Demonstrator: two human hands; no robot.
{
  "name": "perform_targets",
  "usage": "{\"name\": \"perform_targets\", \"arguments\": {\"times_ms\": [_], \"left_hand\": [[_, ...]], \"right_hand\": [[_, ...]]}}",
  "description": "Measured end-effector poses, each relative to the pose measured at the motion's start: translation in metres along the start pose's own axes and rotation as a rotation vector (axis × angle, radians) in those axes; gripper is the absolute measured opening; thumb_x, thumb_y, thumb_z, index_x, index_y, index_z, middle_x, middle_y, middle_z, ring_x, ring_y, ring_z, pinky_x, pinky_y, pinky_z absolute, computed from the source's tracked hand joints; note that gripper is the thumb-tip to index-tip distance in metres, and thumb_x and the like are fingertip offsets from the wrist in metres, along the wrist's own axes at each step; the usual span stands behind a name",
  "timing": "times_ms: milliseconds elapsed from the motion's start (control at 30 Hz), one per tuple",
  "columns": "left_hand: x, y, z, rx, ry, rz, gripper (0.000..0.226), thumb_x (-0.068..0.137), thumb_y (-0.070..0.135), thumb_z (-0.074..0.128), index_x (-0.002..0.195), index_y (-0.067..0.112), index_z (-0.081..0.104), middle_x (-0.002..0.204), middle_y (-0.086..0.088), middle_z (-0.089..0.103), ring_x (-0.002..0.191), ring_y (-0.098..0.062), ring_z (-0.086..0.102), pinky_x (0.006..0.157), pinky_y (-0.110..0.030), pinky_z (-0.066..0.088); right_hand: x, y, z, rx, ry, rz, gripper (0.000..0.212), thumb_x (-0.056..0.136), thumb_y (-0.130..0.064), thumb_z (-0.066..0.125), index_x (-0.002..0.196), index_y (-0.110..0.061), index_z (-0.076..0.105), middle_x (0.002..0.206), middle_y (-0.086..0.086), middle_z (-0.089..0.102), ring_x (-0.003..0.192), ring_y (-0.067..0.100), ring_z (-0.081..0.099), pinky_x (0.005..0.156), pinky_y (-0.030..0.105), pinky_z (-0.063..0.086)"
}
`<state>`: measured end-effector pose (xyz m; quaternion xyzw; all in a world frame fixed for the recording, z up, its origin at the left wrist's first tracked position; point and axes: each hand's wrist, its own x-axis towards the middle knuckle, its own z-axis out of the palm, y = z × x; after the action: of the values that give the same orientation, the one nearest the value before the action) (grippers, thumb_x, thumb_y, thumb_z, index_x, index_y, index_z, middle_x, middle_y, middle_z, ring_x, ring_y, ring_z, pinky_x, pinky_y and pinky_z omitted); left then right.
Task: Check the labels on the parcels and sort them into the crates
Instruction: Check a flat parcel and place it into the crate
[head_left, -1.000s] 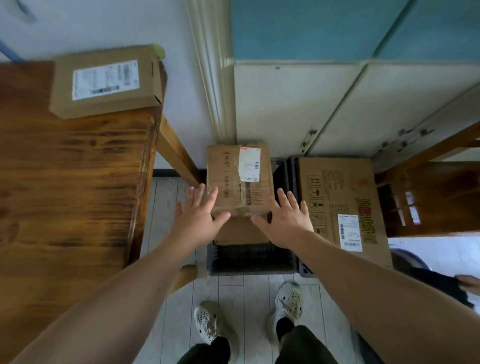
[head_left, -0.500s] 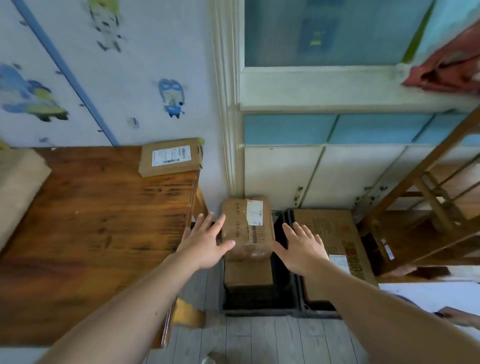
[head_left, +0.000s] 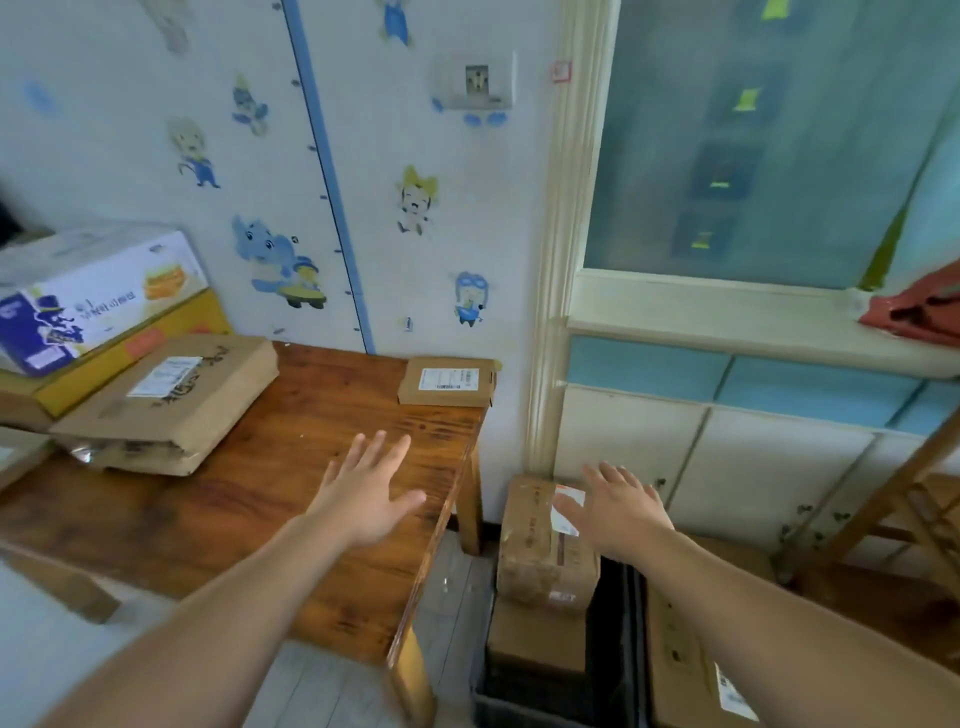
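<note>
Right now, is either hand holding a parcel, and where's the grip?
Nothing held: left hand open over the table, right hand open over the stacked parcel.

Wooden table (head_left: 311, 415) against wall (head_left: 493, 234) with cartoon stickers (head_left: 275, 265) and blue vertical stripe (head_left: 322, 156). Socket (head_left: 475, 80) higher up. Frosted window (head_left: 753, 140) at right, red cloth (head_left: 914, 312) on sill (head_left: 727, 332).

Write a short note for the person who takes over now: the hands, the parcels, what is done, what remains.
Left hand: open, empty, over the table.
Right hand: open, empty, above the top parcel in the black crate.
Done: that parcel lies on a lower box in the crate; a big box stands right of it, probably in a second crate.
Left: the small parcel at the table's far corner and the flat parcel on its left side, both labels up.
</note>
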<state>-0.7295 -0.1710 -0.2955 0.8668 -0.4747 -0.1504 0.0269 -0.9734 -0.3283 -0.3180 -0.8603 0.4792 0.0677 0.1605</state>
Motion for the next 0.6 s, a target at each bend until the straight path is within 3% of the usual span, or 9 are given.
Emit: {"name": "perform_targets", "arguments": {"times_ms": [200,600], "left_hand": [[-0.027,-0.084,-0.040,-0.016,0.061,-0.082,0.077,0.097,0.061,0.037,0.155,0.036,-0.007,0.164,0.002,-0.014,0.150,-0.022,-0.016,0.122,-0.048,0.004],[-0.084,-0.330,-0.093,-0.088,0.206,-0.341,0.076,0.097,0.061,0.038,0.157,0.033,0.000,0.165,0.002,-0.009,0.151,-0.023,-0.013,0.122,-0.051,0.005]], "right_hand": [[0.001,-0.099,-0.022,0.008,0.014,-0.105,0.070,0.099,-0.061,0.029,0.157,-0.023,0.015,0.164,0.003,0.014,0.151,0.023,0.011,0.121,0.047,0.014],[0.015,-0.353,0.019,-0.007,-0.022,-0.340,0.076,0.096,-0.068,0.027,0.158,-0.027,0.012,0.165,0.000,0.009,0.152,0.022,0.009,0.122,0.045,0.011]]}}
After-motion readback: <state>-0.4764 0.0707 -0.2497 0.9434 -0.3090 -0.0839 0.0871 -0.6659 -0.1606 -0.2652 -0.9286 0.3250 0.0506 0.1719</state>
